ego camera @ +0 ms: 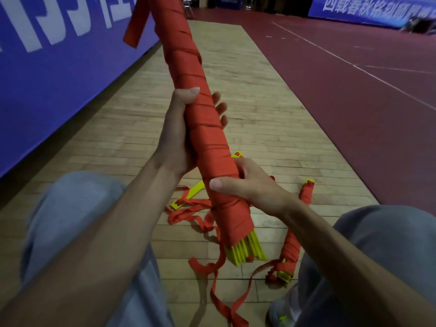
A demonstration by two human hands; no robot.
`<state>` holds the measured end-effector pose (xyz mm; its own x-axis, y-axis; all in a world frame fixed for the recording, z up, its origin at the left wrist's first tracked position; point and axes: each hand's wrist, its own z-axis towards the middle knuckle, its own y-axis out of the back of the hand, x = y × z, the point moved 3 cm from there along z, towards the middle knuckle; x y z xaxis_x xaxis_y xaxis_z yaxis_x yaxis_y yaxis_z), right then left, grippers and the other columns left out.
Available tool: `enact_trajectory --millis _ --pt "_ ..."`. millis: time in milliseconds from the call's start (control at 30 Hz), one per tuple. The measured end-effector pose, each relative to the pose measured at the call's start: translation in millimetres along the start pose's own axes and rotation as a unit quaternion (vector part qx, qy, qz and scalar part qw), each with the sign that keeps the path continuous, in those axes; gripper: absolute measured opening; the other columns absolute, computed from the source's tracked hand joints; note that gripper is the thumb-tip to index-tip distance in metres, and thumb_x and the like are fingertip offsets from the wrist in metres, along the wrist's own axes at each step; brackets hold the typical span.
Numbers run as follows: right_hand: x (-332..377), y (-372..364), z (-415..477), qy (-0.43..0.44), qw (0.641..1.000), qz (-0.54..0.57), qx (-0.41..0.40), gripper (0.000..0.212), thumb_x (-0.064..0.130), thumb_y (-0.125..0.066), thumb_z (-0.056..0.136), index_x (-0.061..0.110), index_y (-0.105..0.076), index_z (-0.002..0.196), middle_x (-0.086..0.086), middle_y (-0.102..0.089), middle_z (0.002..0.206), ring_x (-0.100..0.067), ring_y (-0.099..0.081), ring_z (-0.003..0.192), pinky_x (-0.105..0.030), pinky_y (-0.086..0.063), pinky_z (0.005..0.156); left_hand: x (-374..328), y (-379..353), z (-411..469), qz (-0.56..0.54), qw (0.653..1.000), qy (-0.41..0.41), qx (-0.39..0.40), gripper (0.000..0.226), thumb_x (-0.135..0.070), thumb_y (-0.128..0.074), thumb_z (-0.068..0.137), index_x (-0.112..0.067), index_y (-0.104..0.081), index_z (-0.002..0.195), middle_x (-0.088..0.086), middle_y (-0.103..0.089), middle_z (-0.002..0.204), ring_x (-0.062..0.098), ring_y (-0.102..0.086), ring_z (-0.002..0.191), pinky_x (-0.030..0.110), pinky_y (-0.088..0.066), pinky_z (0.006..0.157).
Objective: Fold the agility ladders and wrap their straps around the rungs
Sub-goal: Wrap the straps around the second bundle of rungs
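I hold a long bundle of yellow rungs wrapped in red strap (188,67), tilted up and away from me. My left hand (181,133) grips its middle, thumb over the top and fingers round the far side. Lower down, my right hand (247,182) grips the bundle near its bottom. Yellow rung ends (245,251) stick out below the wrap. A loose red strap end (136,22) hangs from the top, and more strap (217,279) trails down to the floor.
On the wooden floor (118,138) lie a second wrapped ladder bundle (297,227) at the right and a loose yellow rung with tangled red strap (188,199) under the held bundle. A blue banner (47,67) runs along the left. My knees flank the scene.
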<state>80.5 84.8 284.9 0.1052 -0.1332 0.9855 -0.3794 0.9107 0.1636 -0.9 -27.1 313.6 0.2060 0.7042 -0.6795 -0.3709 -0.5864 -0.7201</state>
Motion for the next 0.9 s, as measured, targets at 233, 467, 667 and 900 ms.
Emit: enact_trajectory --millis 233,467,667,900 --pt "-37.8 9.3 5.9 -0.076 0.878 -0.422 -0.215 0.068 0.076 -0.072 0.061 0.023 -0.057 0.099 0.003 -0.066 0.087 -0.017 -0.064 0.081 -0.034 -0.051 0.072 21.1 15.4 4.1 0.308 0.927 -0.042 -0.21 0.05 -0.017 -0.086 0.06 -0.008 -0.064 0.104 0.007 -0.069 0.083 0.026 -0.069 0.073 0.042 -0.059 0.07" --pt "-25.5 10.4 2.7 0.04 0.845 -0.493 -0.201 0.065 0.087 -0.041 0.068 0.025 -0.045 0.088 0.012 -0.052 0.062 -0.014 -0.057 0.06 -0.028 -0.035 0.057 15.7 21.8 1.0 0.182 0.952 -0.027 -0.246 0.029 -0.005 -0.082 0.059 -0.01 -0.064 0.081 0.012 -0.062 0.071 0.029 -0.061 0.066 0.051 -0.058 0.07" --pt "-14.7 10.2 3.6 -0.036 0.991 -0.132 -0.008 0.047 0.058 -0.063 0.077 0.018 -0.062 0.102 0.006 -0.071 0.087 -0.01 -0.068 0.083 -0.032 -0.057 0.076 5.1 11.3 1.6 0.048 0.997 0.044 -0.05 0.014 -0.013 -0.061 0.071 -0.016 -0.064 0.084 0.001 -0.058 0.071 0.015 -0.054 0.059 0.027 -0.048 0.061" --pt "-1.3 10.6 -6.1 -0.007 0.997 -0.061 -0.041 0.017 0.02 -0.077 0.084 0.012 -0.063 0.089 0.003 -0.069 0.071 -0.013 -0.068 0.064 -0.026 -0.055 0.059 7.0 -3.9 0.1 -0.096 0.985 0.001 0.145 0.054 -0.012 -0.081 0.06 -0.01 -0.056 0.108 0.005 -0.058 0.093 0.016 -0.06 0.074 0.032 -0.053 0.073"
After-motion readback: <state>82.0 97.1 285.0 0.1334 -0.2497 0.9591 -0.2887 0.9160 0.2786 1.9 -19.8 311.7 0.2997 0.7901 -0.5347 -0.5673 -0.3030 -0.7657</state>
